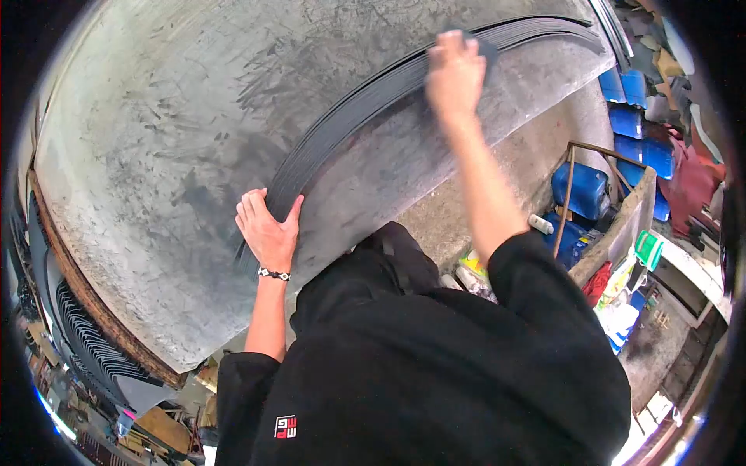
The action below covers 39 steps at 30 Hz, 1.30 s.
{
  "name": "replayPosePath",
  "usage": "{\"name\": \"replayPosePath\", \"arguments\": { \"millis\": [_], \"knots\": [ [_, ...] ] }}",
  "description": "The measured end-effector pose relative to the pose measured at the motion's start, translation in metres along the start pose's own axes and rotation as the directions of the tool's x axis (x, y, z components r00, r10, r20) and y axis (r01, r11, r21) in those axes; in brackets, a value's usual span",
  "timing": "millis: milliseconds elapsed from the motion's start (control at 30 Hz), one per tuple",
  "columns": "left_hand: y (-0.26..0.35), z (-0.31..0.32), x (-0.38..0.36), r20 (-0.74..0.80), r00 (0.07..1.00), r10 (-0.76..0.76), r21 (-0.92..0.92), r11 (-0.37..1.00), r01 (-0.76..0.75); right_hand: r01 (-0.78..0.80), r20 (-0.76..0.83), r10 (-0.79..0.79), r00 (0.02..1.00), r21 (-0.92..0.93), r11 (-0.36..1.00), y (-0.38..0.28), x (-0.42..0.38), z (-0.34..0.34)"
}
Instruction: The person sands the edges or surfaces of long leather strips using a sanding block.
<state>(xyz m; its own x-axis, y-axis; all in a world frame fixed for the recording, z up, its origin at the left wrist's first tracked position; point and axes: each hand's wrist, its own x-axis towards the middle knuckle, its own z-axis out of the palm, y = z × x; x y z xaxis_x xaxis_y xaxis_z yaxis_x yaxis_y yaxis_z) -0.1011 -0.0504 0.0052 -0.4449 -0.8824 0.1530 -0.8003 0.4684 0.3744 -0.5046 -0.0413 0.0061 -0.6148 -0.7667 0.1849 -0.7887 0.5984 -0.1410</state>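
A long curved bundle of thin dark grey strips (361,106) arcs across the worn grey tabletop. At its near left end my left hand (266,229) holds it down, with thumb and fingers on either side of the strips. Farther along the arc is my right hand (457,74), smeared by motion, over the upper part of the bundle. Its fingers are closed on a dark flat pad (487,53), partly hidden by the hand; its material cannot be made out.
The large grey table (148,179) has a rusty left edge (101,311), with more dark strips (89,334) stacked beyond it. More strips (612,35) lie at the far right corner. Blue drums (581,192), a metal-framed bin and scrap sheets stand on the right.
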Motion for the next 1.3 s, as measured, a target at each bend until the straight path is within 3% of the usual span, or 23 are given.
{"name": "replayPosePath", "arguments": {
  "millis": [33, 67, 133, 233, 300, 333, 433, 467, 533, 600, 700, 733, 767, 800, 867, 900, 967, 1000, 1067, 1167, 1200, 1267, 1300],
  "knots": [
    [0.000, -0.001, 0.001, -0.003, 1.000, -0.002, 0.001, 1.000, 0.002, 0.175, -0.183, -0.171, 0.968, 0.006, 0.985, -0.047, -0.037, 0.000],
    [0.001, 0.001, 0.001, -0.002, 1.000, -0.003, -0.001, 1.000, 0.003, 0.324, -0.065, -0.322, 0.945, 0.024, 0.946, -0.096, -0.076, -0.014],
    [-0.012, 0.007, -0.004, 0.027, 0.999, 0.021, -0.004, 1.000, -0.021, 0.544, -0.076, -0.549, 0.832, 0.300, 0.784, -0.170, -0.171, 0.005],
    [-0.006, 0.002, 0.000, 0.033, 0.999, 0.017, -0.010, 1.000, -0.017, 0.581, -0.024, -0.607, 0.795, 0.319, 0.749, -0.136, -0.153, -0.015],
    [0.001, 0.000, 0.002, 0.015, 1.000, -0.004, -0.016, 1.000, 0.004, 0.423, -0.046, -0.422, 0.906, 0.022, 0.906, -0.057, -0.076, -0.026],
    [0.001, 0.001, 0.001, 0.014, 1.000, -0.001, -0.019, 1.000, 0.002, 0.258, -0.107, -0.255, 0.961, 0.013, 0.966, -0.014, -0.043, -0.017],
    [-0.003, 0.001, 0.000, 0.002, 1.000, -0.004, -0.013, 1.000, 0.004, -0.079, -0.027, 0.081, 0.996, 0.073, 0.994, -0.011, -0.034, -0.013],
    [-0.002, 0.001, 0.001, 0.001, 1.000, -0.011, -0.009, 1.000, 0.011, 0.175, -0.212, -0.189, 0.959, -0.084, 0.981, -0.046, -0.078, 0.004],
    [0.000, 0.005, -0.001, 0.013, 1.000, -0.027, -0.011, 1.000, 0.027, 0.404, -0.112, -0.389, 0.914, 0.310, 0.861, -0.134, -0.163, -0.007],
    [-0.009, 0.005, -0.002, 0.053, 0.999, -0.009, -0.011, 1.000, 0.009, 0.667, 0.043, -0.687, 0.725, 0.204, 0.717, -0.146, -0.213, -0.023],
    [-0.001, 0.004, 0.004, -0.018, 1.000, 0.006, -0.026, 1.000, -0.006, 0.553, 0.024, -0.553, 0.833, 0.030, 0.833, -0.046, -0.107, -0.042],
    [0.000, 0.003, 0.000, -0.026, 1.000, 0.006, -0.034, 0.999, -0.007, 0.408, 0.046, -0.407, 0.912, -0.015, 0.913, -0.011, -0.067, -0.045],
    [0.000, 0.003, 0.000, -0.024, 1.000, 0.002, -0.024, 1.000, -0.002, 0.270, -0.006, -0.272, 0.962, -0.096, 0.958, 0.025, -0.042, -0.038],
    [-0.001, 0.003, 0.000, -0.018, 1.000, -0.002, -0.025, 1.000, 0.002, 0.157, -0.219, -0.194, 0.956, -0.178, 0.972, 0.060, -0.028, 0.005],
    [0.000, 0.003, 0.000, -0.013, 1.000, -0.015, -0.031, 0.999, 0.014, 0.006, -0.020, -0.009, 1.000, -0.126, 0.992, -0.027, -0.060, -0.021],
    [-0.001, 0.003, 0.000, -0.005, 1.000, -0.011, -0.029, 1.000, 0.011, 0.156, -0.041, -0.167, 0.985, -0.202, 0.967, -0.077, -0.098, -0.024],
    [-0.005, 0.004, -0.002, 0.014, 1.000, -0.004, -0.020, 1.000, 0.004, 0.427, 0.020, -0.438, 0.899, 0.191, 0.884, -0.164, -0.194, -0.018],
    [-0.005, 0.002, -0.003, 0.024, 1.000, -0.008, -0.027, 1.000, 0.008, 0.613, -0.029, -0.620, 0.784, 0.196, 0.766, -0.179, -0.230, -0.019],
    [-0.005, 0.002, -0.001, 0.039, 0.999, -0.009, -0.043, 0.999, 0.010, 0.640, 0.017, -0.657, 0.754, 0.205, 0.740, -0.140, -0.188, -0.030],
    [-0.002, 0.004, 0.000, 0.007, 1.000, -0.016, -0.033, 0.999, 0.017, 0.343, -0.010, -0.344, 0.939, -0.055, 0.938, -0.028, -0.070, -0.040],
    [-0.003, 0.004, -0.001, 0.000, 1.000, -0.014, -0.030, 0.999, 0.014, 0.224, -0.128, -0.260, 0.957, -0.244, 0.944, 0.018, -0.044, -0.013],
    [-0.003, 0.002, -0.003, 0.010, 1.000, -0.026, -0.024, 0.999, 0.026, -0.059, -0.027, 0.056, 0.998, -0.164, 0.985, -0.007, -0.039, -0.010],
    [-0.002, 0.003, 0.000, 0.009, 1.000, -0.025, -0.024, 0.999, 0.025, 0.065, -0.062, -0.078, 0.995, -0.200, 0.978, -0.051, -0.062, -0.012]
  ]
}}
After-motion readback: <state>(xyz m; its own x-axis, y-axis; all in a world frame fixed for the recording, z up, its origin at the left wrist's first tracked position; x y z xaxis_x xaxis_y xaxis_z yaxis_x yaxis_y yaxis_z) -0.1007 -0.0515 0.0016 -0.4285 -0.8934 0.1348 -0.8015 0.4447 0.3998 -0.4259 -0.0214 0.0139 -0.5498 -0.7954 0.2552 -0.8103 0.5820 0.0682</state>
